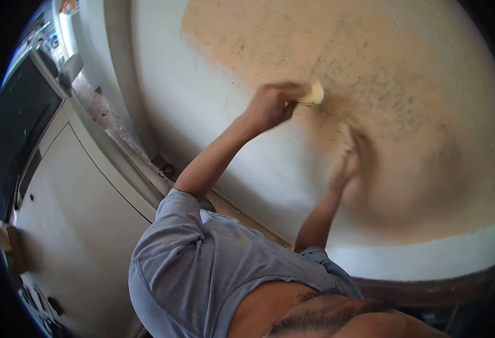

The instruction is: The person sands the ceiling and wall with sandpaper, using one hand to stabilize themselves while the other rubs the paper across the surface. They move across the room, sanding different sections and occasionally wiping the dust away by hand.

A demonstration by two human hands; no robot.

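Observation:
My left hand is closed round a pale yellow piece with a rounded, whitish edge, of a kind I cannot tell. That piece is right at the wall, on the border between an orange-tan patch with dark scuff marks and the white surface. Lower and to the right, my right hand is raised close to the wall, its fingers smeared by motion. A soft shadow falls on the tan patch beside it. Both forearms reach up from grey-blue short sleeves.
To the left stands a light-coloured vehicle with a dark windshield, close to my left arm. A pale pillar rises beside the wall. Along the wall's lower right runs a dark brown band.

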